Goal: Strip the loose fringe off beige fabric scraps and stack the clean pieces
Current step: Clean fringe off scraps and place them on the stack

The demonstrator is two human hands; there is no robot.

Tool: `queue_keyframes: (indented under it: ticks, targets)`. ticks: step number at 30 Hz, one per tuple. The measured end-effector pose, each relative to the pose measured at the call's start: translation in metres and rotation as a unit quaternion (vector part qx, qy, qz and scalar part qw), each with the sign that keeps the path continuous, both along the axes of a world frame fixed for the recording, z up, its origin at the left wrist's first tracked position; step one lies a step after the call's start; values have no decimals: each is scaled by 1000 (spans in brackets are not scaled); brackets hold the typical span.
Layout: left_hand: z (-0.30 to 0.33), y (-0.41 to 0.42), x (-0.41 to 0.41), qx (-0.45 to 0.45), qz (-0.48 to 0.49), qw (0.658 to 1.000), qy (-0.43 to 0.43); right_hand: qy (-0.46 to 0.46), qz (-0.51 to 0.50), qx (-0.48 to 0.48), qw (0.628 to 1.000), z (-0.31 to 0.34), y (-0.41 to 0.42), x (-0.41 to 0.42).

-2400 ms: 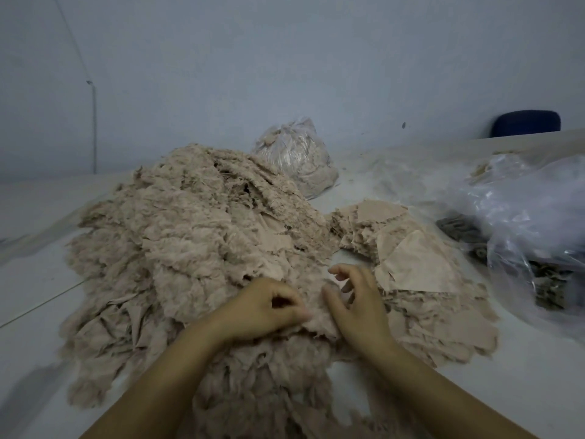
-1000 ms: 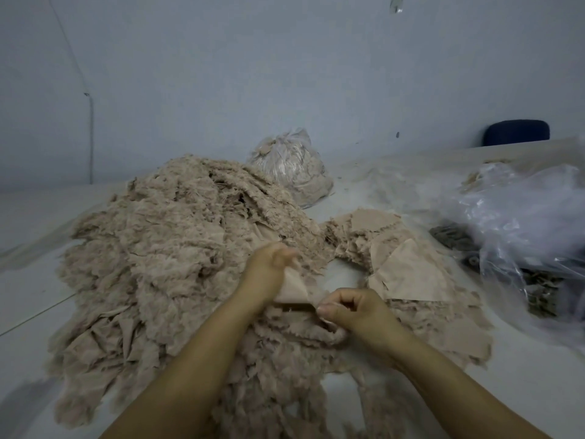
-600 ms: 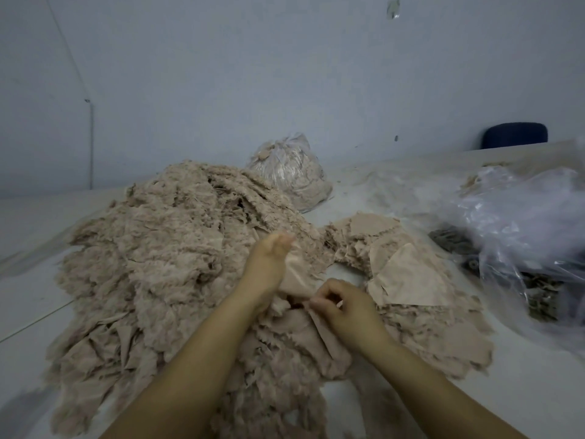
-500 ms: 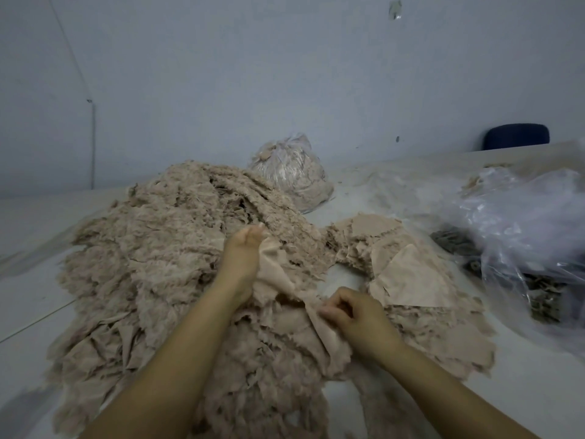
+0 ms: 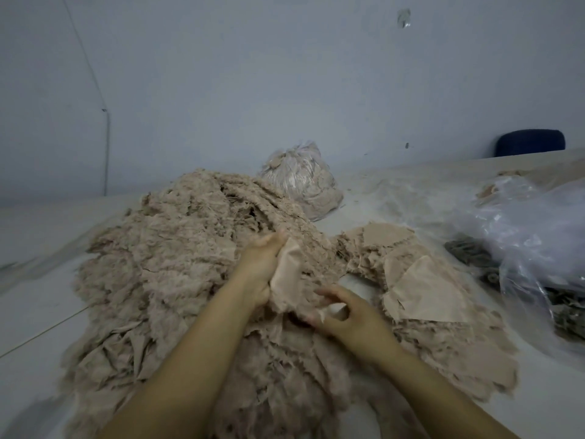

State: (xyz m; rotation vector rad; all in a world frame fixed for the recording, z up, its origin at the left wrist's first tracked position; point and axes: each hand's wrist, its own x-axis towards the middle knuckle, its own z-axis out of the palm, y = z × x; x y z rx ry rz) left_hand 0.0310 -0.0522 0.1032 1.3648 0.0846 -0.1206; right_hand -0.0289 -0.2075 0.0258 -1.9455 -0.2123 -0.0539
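Your left hand (image 5: 259, 270) grips a smooth beige scrap (image 5: 286, 274) and holds it upright over the big heap of fringed scraps (image 5: 164, 258), which covers the middle of the white table (image 5: 31, 299). Your right hand (image 5: 345, 312) has its fingers curled at the lower edge of this scrap and pinches the ragged fringe (image 5: 316, 304) there. The stack of clean pieces (image 5: 424, 289) lies just to the right of the heap, and a clear plastic bag (image 5: 535, 229) is beyond it.

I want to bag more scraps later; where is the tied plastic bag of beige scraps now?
The tied plastic bag of beige scraps sits at the table's far centre, just behind the big fringe heap, near the wall.
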Motion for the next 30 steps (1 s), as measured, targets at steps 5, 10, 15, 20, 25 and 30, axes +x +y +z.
queue_keyframes:
  ticks: [5, 10, 15, 20, 25, 30]
  targets:
    - [2, -17, -2, -110, -60, 990, 58, 9, 46, -32, 998, -8, 14, 8]
    - [19, -6, 11, -88, 3, 996, 11, 10, -6, -24, 1000, -27, 13, 2]
    - [-12, -25, 6, -12, 11, 999, -34, 148, 9, 463, 874, 12, 13, 11]
    - [-40, -33, 0, 186, -9, 964, -191, 70, -57, 338, 937, 21, 14, 14]
    - [-46, -13, 8, 264, 108, 936, -206, 26, -106, 326, 939, 10, 1, 12]
    - [-41, -14, -1, 126, 41, 988, -80, 50, -102, 400, 909, 10, -6, 12]
